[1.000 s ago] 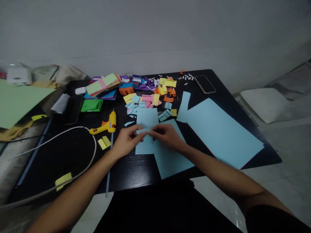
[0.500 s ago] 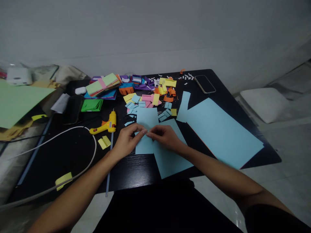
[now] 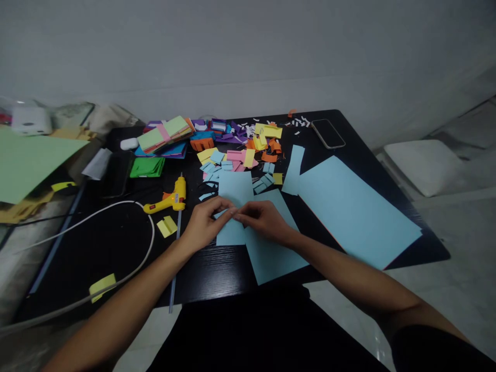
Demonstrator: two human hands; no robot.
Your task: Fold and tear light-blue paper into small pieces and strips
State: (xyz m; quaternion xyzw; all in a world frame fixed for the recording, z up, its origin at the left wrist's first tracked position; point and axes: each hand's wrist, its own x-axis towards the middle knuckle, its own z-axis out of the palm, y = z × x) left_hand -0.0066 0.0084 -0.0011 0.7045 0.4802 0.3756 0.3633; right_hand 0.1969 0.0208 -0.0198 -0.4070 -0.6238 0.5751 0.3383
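My left hand is closed in a pinch above a light blue paper sheet. A sliver of light blue paper shows between its thumb and forefinger. Right against those fingertips, my right hand pinches too, but its fingers cover whatever is in them. A second light blue sheet lies slanted under the right hand and wrist. Small folded blue paper pieces lie just beyond the hands.
Left of my hands are a yellow glue gun with a long glue stick, a folded yellow paper piece and a white cable. Larger blue sheets and a phone lie right. Coloured paper scraps cover the back.
My fingertips have shifted slightly against each other, the right fingers now straighter and closer to the left. The rest of the table looks the same.
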